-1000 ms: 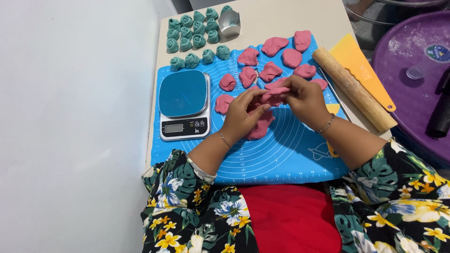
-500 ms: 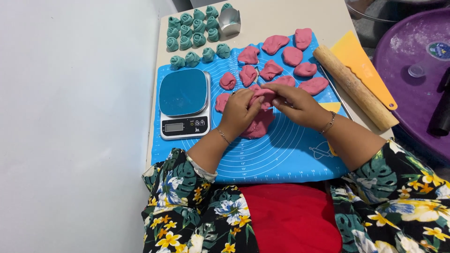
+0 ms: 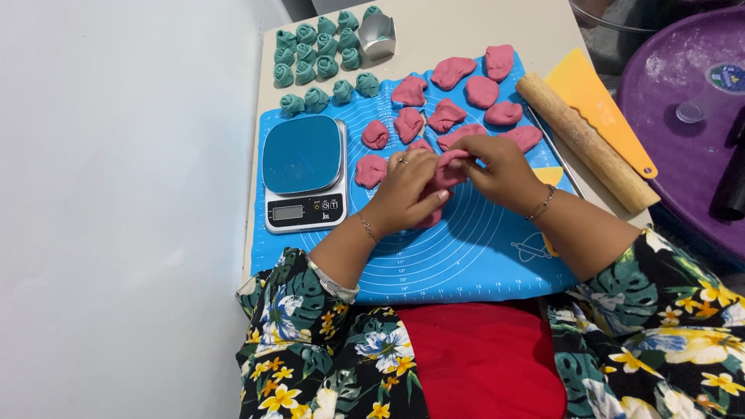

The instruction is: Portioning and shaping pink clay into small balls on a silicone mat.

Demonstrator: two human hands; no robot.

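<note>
- My left hand [image 3: 407, 190] curled narrowly around the pink dough lump [image 3: 446, 174].
- My right hand [image 3: 500, 171] pinched its top; both wrists hovered over the blue mat [image 3: 466, 256].

teal dough rolls [image 3: 320, 48] behind scale [image 3: 303, 172], rolling pin [image 3: 586, 143].

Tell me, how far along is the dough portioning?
Done: green dough balls rolled, pink pieces torn off on the blue mat. In hand: left hand and right hand pinch the pink dough lump. Left: that lump, and the pink pieces are unrolled.
</note>
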